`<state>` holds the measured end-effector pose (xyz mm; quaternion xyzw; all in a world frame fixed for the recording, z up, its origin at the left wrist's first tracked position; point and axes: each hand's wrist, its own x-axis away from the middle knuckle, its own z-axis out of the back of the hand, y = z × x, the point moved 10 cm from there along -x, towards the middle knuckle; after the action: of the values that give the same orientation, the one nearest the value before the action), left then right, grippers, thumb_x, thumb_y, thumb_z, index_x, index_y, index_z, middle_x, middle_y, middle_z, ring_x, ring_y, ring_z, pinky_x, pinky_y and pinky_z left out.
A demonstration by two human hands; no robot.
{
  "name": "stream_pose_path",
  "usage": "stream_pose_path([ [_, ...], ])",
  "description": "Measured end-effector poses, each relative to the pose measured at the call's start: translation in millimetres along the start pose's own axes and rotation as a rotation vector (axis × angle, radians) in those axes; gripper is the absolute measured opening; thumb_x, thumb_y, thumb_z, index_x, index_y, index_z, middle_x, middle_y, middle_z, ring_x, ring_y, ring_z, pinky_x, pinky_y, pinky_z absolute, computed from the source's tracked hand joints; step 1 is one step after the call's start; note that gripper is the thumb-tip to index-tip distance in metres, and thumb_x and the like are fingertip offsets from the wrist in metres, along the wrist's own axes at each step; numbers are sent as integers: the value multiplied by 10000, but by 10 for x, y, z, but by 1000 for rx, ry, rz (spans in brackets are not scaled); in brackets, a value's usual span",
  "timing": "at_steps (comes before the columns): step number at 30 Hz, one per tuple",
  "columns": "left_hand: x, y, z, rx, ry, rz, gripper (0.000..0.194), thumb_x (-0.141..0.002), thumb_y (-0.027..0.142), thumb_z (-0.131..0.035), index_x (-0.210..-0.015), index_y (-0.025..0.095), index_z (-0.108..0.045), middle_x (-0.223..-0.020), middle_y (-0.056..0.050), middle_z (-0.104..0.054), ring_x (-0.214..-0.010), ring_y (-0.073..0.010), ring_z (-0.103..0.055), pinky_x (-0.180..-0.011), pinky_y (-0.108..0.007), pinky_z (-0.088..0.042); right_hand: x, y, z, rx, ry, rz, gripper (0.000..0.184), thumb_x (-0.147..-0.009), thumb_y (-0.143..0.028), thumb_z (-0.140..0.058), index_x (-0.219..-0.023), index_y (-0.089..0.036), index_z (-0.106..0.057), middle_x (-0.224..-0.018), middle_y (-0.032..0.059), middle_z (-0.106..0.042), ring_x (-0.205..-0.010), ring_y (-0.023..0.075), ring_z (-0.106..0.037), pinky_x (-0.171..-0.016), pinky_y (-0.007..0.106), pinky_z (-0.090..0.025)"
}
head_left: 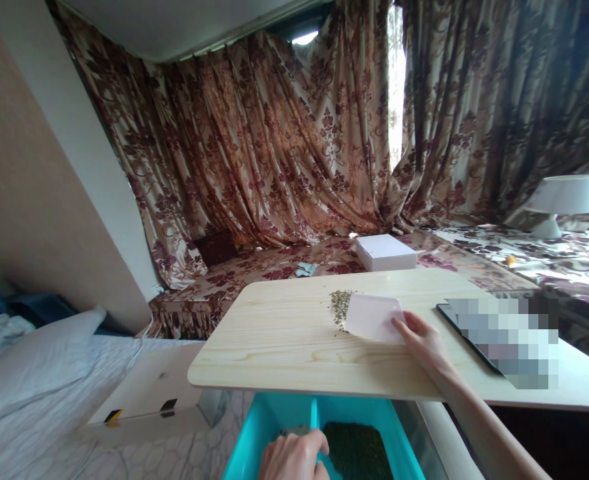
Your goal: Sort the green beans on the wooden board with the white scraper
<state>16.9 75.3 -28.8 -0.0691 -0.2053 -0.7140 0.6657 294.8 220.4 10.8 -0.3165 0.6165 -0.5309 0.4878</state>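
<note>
My right hand (pixel 424 343) rests on a light wooden table (pixel 294 347), its fingers pressing a white card (pixel 373 317) flat against the board. A small line of green-grey crumbs (pixel 339 308) lies along the card's left edge. My left hand (pixel 294 457) is below the table's front edge, fingers curled over the middle divider of a turquoise bin (pixel 319 433). The bin's right compartment holds a dark green heap (pixel 357 450).
A dark tablet (pixel 467 340), partly blurred out, lies on the table at the right. A white box (pixel 385 252) and a white lamp (pixel 562 200) stand on the patterned ledge behind. Heavy floral curtains hang at the back. A bed with a white flat box (pixel 149 393) is at the left.
</note>
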Motion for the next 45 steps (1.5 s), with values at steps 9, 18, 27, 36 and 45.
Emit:
stream_pose_path([
  [9,-3,-28,-9,6,15,8,437,-787,214,-419,-1152,320,-635,-1074,-37,-688,-1039,-236,-605,-912,-323,-415,33,-67,38,-17,28,3,208,-603,-388,-686,-715,-212,-692,-814,72,-768,-830,296,-710,-721,379,-563],
  [18,33,-29,24,45,19,-6,417,-802,210,-420,-1140,326,-635,-1083,-25,-686,-1049,-244,-601,-923,-336,-414,17,-12,-17,33,-21,-7,226,-620,-395,-664,-737,-204,-689,-751,65,-757,-820,296,-712,-724,385,-559],
  [27,44,-63,55,47,24,-3,412,-803,213,-424,-1139,320,-635,-1064,-36,-687,-1043,-248,-605,-913,-337,-424,26,-31,-33,-4,-37,2,257,-610,-423,-705,-753,-210,-694,-784,76,-768,-816,302,-718,-714,383,-570],
  [36,30,-91,2,61,1,-7,424,-797,217,-418,-1150,314,-632,-1090,-50,-676,-1060,-261,-594,-926,-360,-417,-15,65,-202,-21,-161,22,505,-543,-645,-729,-799,-216,-659,-851,102,-768,-846,302,-718,-749,384,-574],
  [45,7,-92,-15,63,17,-7,414,-802,215,-417,-1141,315,-633,-1066,-49,-684,-1046,-261,-600,-917,-365,-420,-3,114,-324,-35,-280,39,523,-583,-656,-714,-849,-212,-636,-845,96,-766,-802,268,-719,-724,359,-565],
])
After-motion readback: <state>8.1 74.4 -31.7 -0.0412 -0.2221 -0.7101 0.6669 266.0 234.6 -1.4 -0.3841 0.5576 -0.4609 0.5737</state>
